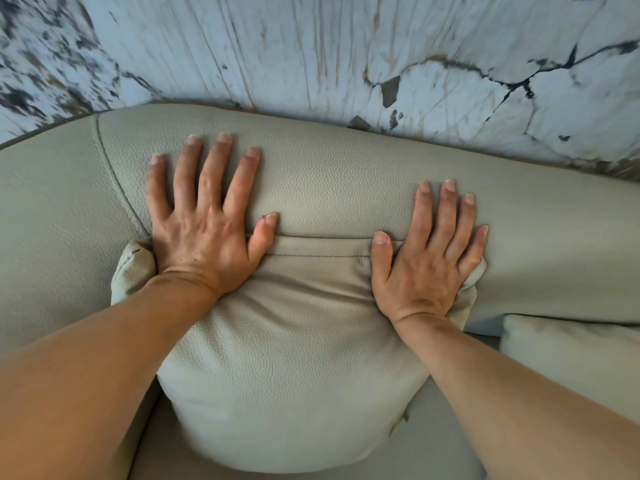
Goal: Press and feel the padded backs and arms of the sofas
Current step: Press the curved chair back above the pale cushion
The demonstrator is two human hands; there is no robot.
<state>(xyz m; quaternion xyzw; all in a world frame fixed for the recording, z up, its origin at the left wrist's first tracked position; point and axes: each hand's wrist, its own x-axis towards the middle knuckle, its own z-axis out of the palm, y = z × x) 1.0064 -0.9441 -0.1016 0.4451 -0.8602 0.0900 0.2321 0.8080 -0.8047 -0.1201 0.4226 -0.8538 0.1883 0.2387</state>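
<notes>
Both forearms run off the bottom of the shot, and the sofa back is cut off on both sides, so its ends don't show. The left hand and right hand lie flat with fingers spread, holding nothing, palms on the top corners of a beige cushion and fingers reaching onto the padded back. The marble wall sits right behind the back's top edge. A second cushion peeks in at the right, with bare leather between the hands.
</notes>
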